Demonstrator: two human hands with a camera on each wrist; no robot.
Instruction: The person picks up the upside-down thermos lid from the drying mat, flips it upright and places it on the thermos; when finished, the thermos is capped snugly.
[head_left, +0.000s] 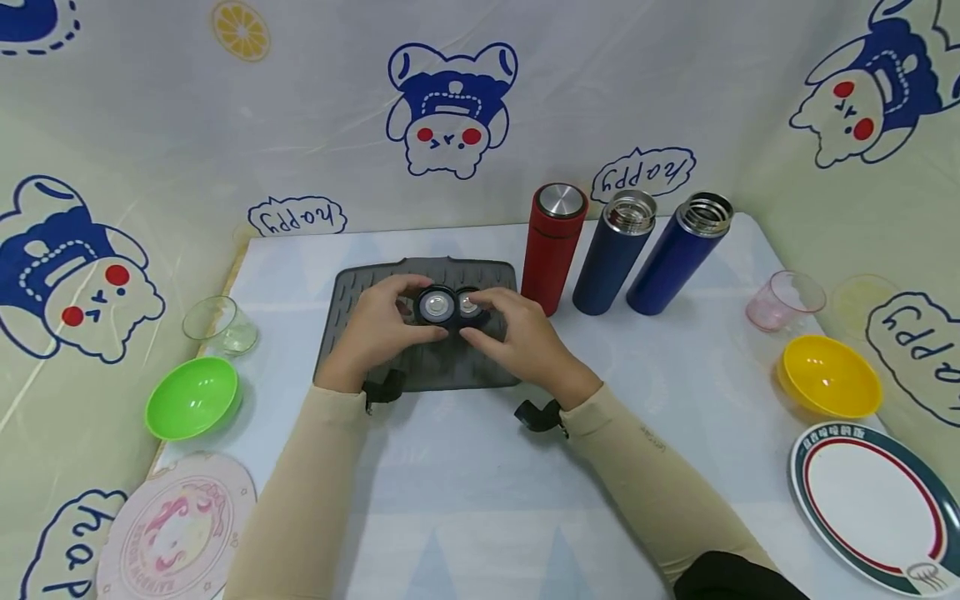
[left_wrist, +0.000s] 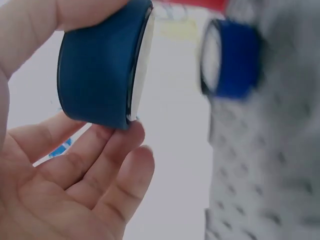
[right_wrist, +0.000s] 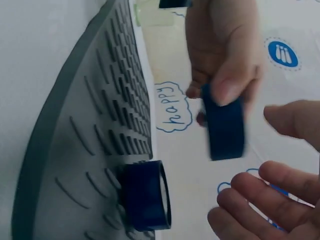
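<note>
honestly, the teal bottle lid (left_wrist: 97, 75) looks light, stiff and a bit slippery, so i'd grab its side wall. left hand (head_left: 378, 321) pinches it right there, above the ridged gray mat (head_left: 450, 372) at 12 o'clock; right hand (head_left: 517, 333) is spread, holding nothing, near the blue bottle lid (right_wrist: 145, 195) sitting on the mat. around 2 o'clock, the red thermos (head_left: 553, 258), navy bottle (head_left: 611, 258) and blue bottle (head_left: 675, 260) might crowd that side.

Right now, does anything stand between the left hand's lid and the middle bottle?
Yes: in the head view, the right hand is close beside the held lid, and the red bottle stands before the middle bottle. The lid would probably need to go over or around both.
</note>
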